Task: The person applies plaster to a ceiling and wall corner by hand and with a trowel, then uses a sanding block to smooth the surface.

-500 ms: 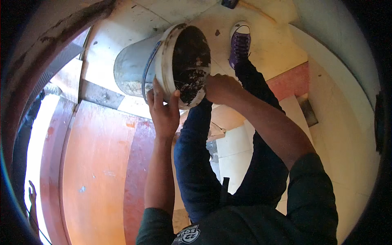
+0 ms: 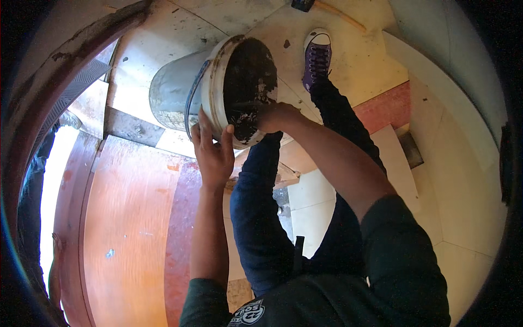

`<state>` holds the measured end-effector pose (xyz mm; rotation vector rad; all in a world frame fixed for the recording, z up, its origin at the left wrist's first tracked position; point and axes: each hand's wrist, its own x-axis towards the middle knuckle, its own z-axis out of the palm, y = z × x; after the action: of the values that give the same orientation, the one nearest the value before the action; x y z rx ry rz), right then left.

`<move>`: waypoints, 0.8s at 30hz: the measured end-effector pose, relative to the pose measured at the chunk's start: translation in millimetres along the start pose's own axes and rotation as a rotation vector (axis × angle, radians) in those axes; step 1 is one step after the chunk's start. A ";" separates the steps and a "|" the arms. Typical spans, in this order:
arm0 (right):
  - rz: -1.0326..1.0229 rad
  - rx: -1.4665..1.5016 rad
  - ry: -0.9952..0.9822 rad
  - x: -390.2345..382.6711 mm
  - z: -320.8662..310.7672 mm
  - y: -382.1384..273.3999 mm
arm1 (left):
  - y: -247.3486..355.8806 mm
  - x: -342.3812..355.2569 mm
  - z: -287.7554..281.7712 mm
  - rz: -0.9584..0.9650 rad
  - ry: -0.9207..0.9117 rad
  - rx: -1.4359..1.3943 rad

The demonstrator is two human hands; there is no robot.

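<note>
A grey-white plastic bucket (image 2: 180, 90) lies tilted on its side, its mouth facing right. Its inside is dark and crusted, with pale flaking patches, and a thin handle (image 2: 192, 92) hangs around the outside. My left hand (image 2: 213, 150) grips the near side of the rim, fingers against the outer wall and thumb at the edge. My right hand (image 2: 277, 117) reaches into the mouth over the right rim. Its fingers look curled, but the dark inside hides the tips and whatever they may hold.
A wooden-handled tool with a dark head (image 2: 304, 4) lies on the tiled floor at the far edge. My purple sneaker (image 2: 317, 60) stands right of the bucket. Orange and red wooden panels (image 2: 128, 218) are at left. Another person's dark clothed leg (image 2: 32, 201) shows at the left edge.
My right hand has moved left, from the rim deeper into the bucket's mouth. The bucket and my left hand have shifted slightly left. The other person's hand at left has moved.
</note>
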<state>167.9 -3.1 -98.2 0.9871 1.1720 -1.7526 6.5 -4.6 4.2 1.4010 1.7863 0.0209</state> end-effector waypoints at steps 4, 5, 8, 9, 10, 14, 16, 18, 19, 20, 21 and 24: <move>0.073 0.168 0.261 10.7 -1.1 -8.8 | 1.4 -4.5 5.2 -0.028 -0.038 -0.063; 0.104 0.197 0.308 14.7 -1.1 -6.9 | 1.3 -4.8 8.0 -0.028 -0.025 -0.041; 0.147 0.199 0.438 25.0 0.0 5.3 | -0.7 2.7 16.1 0.050 0.028 0.012; 0.148 0.189 0.462 21.2 -2.4 5.1 | 1.5 5.3 13.7 0.058 0.041 0.033; 0.123 0.188 0.493 16.0 -5.9 7.7 | 2.9 6.8 13.2 0.066 0.054 0.053; 0.049 0.121 0.486 -18.8 -7.5 10.7 | 4.6 10.1 8.3 -0.017 0.094 -0.024; 0.020 0.069 0.512 -40.2 -4.0 12.1 | 3.8 8.5 3.5 0.003 0.105 -0.009; -0.001 0.023 0.543 -45.8 0.0 23.5 | 2.7 10.2 -0.4 0.031 0.109 0.003; -0.004 -0.059 0.627 -43.7 3.3 34.3 | 4.1 11.3 -0.7 0.026 0.085 0.000; -0.007 -0.141 0.710 -39.8 5.6 43.4 | 6.0 11.9 -1.1 0.021 0.060 -0.001; -0.009 -0.140 0.717 -38.0 3.6 45.5 | 7.5 12.2 -2.7 0.026 0.064 0.001; -0.100 -0.226 0.665 -28.6 -0.4 49.0 | 15.0 14.3 -8.0 -0.021 0.031 -0.009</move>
<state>223.4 -10.0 -88.7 1.4413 1.8104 -1.3485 13.2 16.2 8.1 1.3821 1.8242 0.0400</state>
